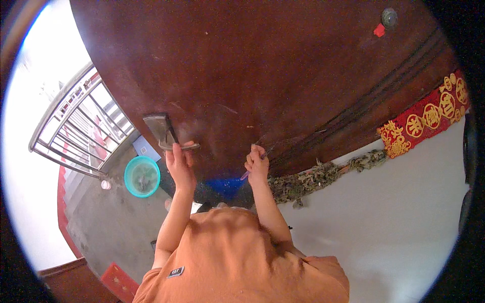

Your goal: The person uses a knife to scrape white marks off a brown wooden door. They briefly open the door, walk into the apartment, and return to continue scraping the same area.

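A dark brown door fills most of the view in front of me. At its left side is a metal door handle with a plate and a lever. My left hand is closed at the lever, fingers around its lower part. To the right, my right hand is closed around a thin purple stick. The stick's lower end pokes out below the fist; its other end is too blurred to make out. That hand is close to the door's surface.
A turquoise basin with cloudy water and a greyish thing in it stands on the floor at left, near a metal railing. Dried leaves hang along the door's right edge by a white wall. A red-and-gold banner is farther right.
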